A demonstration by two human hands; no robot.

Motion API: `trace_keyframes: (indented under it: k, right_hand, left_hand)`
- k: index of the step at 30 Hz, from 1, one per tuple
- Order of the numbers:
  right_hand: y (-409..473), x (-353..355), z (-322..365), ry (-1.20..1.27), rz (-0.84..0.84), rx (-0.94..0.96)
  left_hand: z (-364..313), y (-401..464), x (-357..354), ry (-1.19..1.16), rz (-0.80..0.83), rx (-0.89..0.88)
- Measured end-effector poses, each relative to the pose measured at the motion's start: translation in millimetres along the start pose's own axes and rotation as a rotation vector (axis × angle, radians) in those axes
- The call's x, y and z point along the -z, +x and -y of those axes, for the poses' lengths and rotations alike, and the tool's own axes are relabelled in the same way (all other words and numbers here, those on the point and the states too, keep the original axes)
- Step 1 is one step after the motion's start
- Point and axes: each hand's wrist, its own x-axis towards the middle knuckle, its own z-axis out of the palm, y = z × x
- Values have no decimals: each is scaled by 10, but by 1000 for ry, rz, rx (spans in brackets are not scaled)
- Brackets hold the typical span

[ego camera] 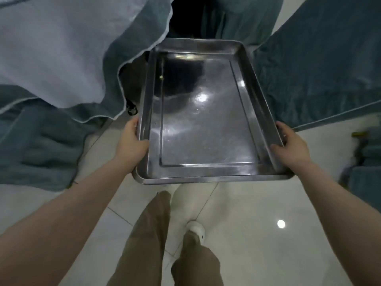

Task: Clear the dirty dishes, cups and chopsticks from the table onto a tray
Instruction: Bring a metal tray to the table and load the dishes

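Observation:
I hold a rectangular stainless-steel tray point(206, 174) out in front of me above the floor. My left hand point(131, 142) grips its left rim near the close corner, thumb on top. My right hand point(288, 144) grips the right rim the same way. The tray holds nothing but a tiny yellowish crumb point(161, 77) near its far left side. No dishes, cups or chopsticks are in view.
A table with a pale cloth point(53, 48) over a teal skirt stands at the left. Teal-draped furniture point(321, 65) stands at the right, with a dark gap point(185, 17) between them ahead. White glossy floor tiles point(257, 213), my trouser legs and a white shoe point(195, 229) are below.

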Motion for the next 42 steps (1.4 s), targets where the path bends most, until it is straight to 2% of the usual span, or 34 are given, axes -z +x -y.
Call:
trace_keyframes:
  k: [7,15,24,33,42]
  right_hand:
    - [-1216,350,-202,27,43,-36]
    - [-2347,613,-383,108,45,-73]
    - [-3381,612,-152,99,35,161]
    - [-4291,591,976,200,31,484]
    - [-4411,476,2694,223,102,748]
  left_hand:
    - [110,-1292,251,-100,-44,70]
    - [235,-2505,640,-125,-14,65]
    - [802,-3935,1279,-224,-220,7]
    - [1087,-5192,2364,-376,-533,-77]
    - [1020,-5319,3587,-443,-761,-106]
